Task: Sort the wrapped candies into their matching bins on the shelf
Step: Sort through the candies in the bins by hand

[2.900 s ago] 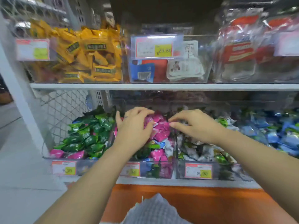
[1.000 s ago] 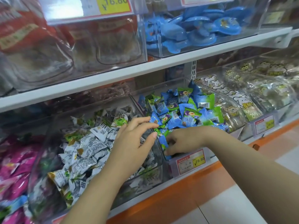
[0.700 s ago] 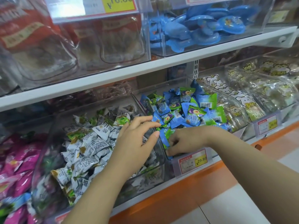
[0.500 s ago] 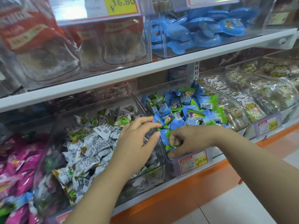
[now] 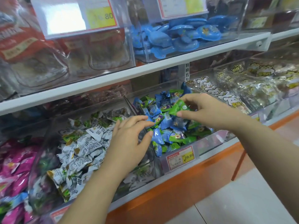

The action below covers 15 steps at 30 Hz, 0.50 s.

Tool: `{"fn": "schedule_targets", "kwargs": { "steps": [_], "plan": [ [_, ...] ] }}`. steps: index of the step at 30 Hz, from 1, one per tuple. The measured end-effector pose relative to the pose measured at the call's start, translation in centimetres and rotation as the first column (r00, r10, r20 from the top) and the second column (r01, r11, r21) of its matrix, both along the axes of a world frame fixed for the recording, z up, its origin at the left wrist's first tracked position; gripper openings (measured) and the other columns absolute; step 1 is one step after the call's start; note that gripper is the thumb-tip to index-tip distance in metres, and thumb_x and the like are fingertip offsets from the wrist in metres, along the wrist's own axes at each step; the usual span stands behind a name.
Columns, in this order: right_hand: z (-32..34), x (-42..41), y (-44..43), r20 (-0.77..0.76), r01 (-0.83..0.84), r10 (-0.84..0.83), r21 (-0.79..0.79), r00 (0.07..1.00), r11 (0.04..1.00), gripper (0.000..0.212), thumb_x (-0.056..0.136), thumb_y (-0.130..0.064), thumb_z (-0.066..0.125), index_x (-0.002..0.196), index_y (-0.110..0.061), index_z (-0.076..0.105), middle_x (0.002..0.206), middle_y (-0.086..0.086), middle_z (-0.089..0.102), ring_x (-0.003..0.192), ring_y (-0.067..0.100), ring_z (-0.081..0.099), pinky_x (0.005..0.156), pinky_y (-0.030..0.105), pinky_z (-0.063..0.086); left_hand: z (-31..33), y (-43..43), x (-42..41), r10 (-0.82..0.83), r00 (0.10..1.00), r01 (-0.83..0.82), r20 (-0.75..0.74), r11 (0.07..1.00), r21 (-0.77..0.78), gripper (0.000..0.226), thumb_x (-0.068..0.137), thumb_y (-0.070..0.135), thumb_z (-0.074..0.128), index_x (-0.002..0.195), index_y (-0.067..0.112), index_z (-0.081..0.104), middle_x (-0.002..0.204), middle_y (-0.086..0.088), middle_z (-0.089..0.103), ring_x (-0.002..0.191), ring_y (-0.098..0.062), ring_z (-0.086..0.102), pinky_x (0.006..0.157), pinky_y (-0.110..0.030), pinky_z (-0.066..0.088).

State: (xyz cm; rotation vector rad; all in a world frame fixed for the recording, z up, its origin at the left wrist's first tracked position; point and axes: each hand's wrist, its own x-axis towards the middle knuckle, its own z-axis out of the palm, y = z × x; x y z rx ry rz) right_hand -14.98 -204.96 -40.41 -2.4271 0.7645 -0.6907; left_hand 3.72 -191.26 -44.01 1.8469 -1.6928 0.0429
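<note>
One green candy (image 5: 178, 108) sits pinched between the thumb and fingers of the right hand (image 5: 208, 110), just above the blue-green bin (image 5: 210, 141). The left hand (image 5: 129, 139), fingers loosely spread and holding nothing, hangs over the wall between that bin and the white-candy bin (image 5: 38, 159).

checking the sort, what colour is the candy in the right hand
The candy is bright green; head view.

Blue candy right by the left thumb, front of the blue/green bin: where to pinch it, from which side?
Probably pinch across its puffed middle, coming from above: the blue candy lies on top of the others, and the bin's clear front wall blocks a low approach. The left hand is nearest; the right hand pinches a green candy.
</note>
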Motion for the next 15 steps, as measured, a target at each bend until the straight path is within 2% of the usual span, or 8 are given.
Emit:
{"fn": "schedule_targets", "kwargs": {
  "steps": [2, 5, 8, 11, 12, 13, 15],
  "plan": [
    [0.0, -1.5, -0.1, 0.036, 0.052, -0.052, 0.006, 0.998, 0.999, 0.022, 0.085, -0.033, 0.065, 0.089, -0.013, 0.059, 0.072, -0.009, 0.048, 0.062, 0.007, 0.043, 0.062, 0.026, 0.036, 0.3, -0.3, -1.2, -0.064, 0.998, 0.064, 0.007, 0.998, -0.025, 0.023, 0.094, 0.033, 0.052, 0.115, 0.035, 0.062, 0.118, 0.027, 0.045, 0.114, 0.006, 0.037, 0.114, -0.043, 0.023],
    [-0.5, -4.2, 0.3, 0.092, 0.124, -0.127, 0.034, 0.988, 0.992, 0.019, 0.085, -0.030, 0.067, 0.075, -0.023, 0.052, 0.066, -0.010, 0.039, 0.058, 0.006, 0.036, 0.058, 0.025, 0.030, 0.9, -1.6, -3.1, -0.184, 0.983, 0.183, 0.020, 0.983, 0.033, 0.023, 0.094, 0.031, 0.053, 0.115, 0.031, 0.063, 0.110, 0.022, 0.051, 0.109, -0.003, 0.050, 0.102, -0.039, 0.041],
    [-1.8, -6.9, 1.4, 0.113, 0.228, -0.235, 0.074, 0.965, 0.971, 0.028, 0.086, -0.028, 0.066, 0.077, -0.005, 0.053, 0.064, -0.001, 0.037, 0.055, 0.009, 0.031, 0.053, 0.023, 0.026, 1.4, -3.7, -5.0, -0.203, 0.978, 0.185, 0.056, 0.955, 0.232, 0.028, 0.095, 0.030, 0.054, 0.122, 0.029, 0.061, 0.115, 0.014, 0.056, 0.104, -0.005, 0.054, 0.094, -0.033, 0.046],
    [-3.8, -8.1, 2.6, 0.088, 0.247, -0.261, 0.141, 0.961, 0.959, 0.032, 0.087, -0.029, 0.063, 0.088, 0.003, 0.056, 0.071, 0.018, 0.051, 0.059, 0.018, 0.043, 0.058, 0.029, 0.035, 1.7, -5.9, -6.2, -0.175, 0.978, 0.116, 0.114, 0.909, 0.399, 0.026, 0.095, 0.033, 0.054, 0.118, 0.025, 0.064, 0.117, 0.007, 0.061, 0.099, -0.010, 0.056, 0.091, -0.034, 0.048],
    [-4.4, -8.1, 3.1, 0.083, 0.227, -0.243, 0.161, 0.966, 0.960, 0.030, 0.088, -0.028, 0.063, 0.090, 0.002, 0.058, 0.072, 0.016, 0.054, 0.059, 0.013, 0.044, 0.058, 0.027, 0.034, 1.7, -6.5, -6.4, -0.167, 0.979, 0.100, 0.118, 0.893, 0.438, 0.023, 0.094, 0.034, 0.055, 0.112, 0.024, 0.067, 0.112, 0.006, 0.064, 0.096, -0.010, 0.056, 0.089, -0.033, 0.048],
    [-4.8, -8.0, 3.5, 0.074, 0.200, -0.216, 0.181, 0.974, 0.963, 0.026, 0.089, -0.027, 0.062, 0.092, -0.001, 0.059, 0.067, 0.006, 0.052, 0.056, 0.005, 0.041, 0.055, 0.022, 0.031, 1.6, -7.0, -6.5, -0.165, 0.979, 0.089, 0.120, 0.876, 0.473, 0.020, 0.094, 0.034, 0.056, 0.105, 0.023, 0.069, 0.106, 0.006, 0.065, 0.093, -0.011, 0.057, 0.086, -0.033, 0.049],
    [-5.3, -7.4, 4.0, 0.061, 0.130, -0.145, 0.200, 0.988, 0.971, 0.020, 0.092, -0.025, 0.059, 0.100, -0.007, 0.061, 0.057, -0.010, 0.047, 0.051, 0.002, 0.040, 0.052, 0.018, 0.029, 1.4, -7.6, -6.7, -0.176, 0.978, 0.091, 0.112, 0.844, 0.529, 0.016, 0.093, 0.030, 0.059, 0.094, 0.018, 0.069, 0.091, 0.007, 0.065, 0.084, -0.011, 0.059, 0.078, -0.030, 0.048]
  ]
}}
